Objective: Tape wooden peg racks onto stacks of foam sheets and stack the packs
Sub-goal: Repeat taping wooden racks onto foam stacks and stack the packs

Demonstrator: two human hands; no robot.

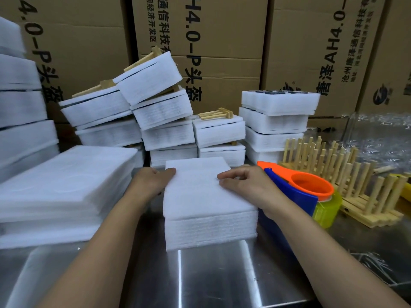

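Foam sheets (206,196) lie in a squared white stack at the middle of a shiny steel table (222,274), near its front edge and between the person's two forearms. The left hand (153,181) sits against the stack's left side with the thumb laid on the top sheet; its fingers are hidden down the side, so whether they curl round it cannot be told. The right hand (246,185) rests over the right edge, fingers loosely bent, tips touching the top sheet — not clasping it.

The table reflects bright streaks of light. Behind it stands a wall of brown cardboard cartons (222,41) printed in black.

Left of the stack lies a pile of wider foam sheets (66,192), with taller foam blocks (20,107) beyond it. Across the back, finished packs (155,107) bearing wooden racks are heaped unevenly — some tilted. Just right of the stack, against the right wrist, stands an orange-and-blue tape dispenser (300,190) with a yellow roll. Wooden peg racks (338,174) crowd the right side, with clear plastic film (378,134) behind them.
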